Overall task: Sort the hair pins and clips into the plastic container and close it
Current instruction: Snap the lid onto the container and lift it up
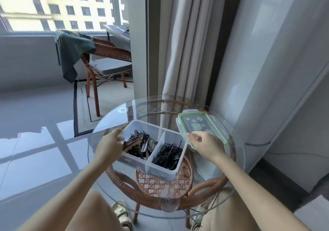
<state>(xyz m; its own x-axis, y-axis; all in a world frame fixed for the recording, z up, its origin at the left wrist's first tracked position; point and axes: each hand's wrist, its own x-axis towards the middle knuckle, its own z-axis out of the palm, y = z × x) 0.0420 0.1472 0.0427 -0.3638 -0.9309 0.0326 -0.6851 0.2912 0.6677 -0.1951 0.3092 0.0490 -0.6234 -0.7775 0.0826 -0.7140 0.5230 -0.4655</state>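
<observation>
A clear plastic container (161,172) with a middle divider sits on the round glass table (110,125). Its left compartment holds brown and black hair clips (138,144); its right compartment holds a heap of thin black hair pins (169,153). My left hand (108,144) grips the container's left rim. The clear lid (201,126), edged with a green seal and printed with pale flowers, lies flat just right of the container. My right hand (204,141) pinches the lid's near left corner.
The glass top rests on a rattan frame (147,197) with a woven lower shelf. Beige curtains (187,43) hang close behind the table. A rattan chair (106,61) draped with a green cloth stands far left by the window. My knees and sandals show below.
</observation>
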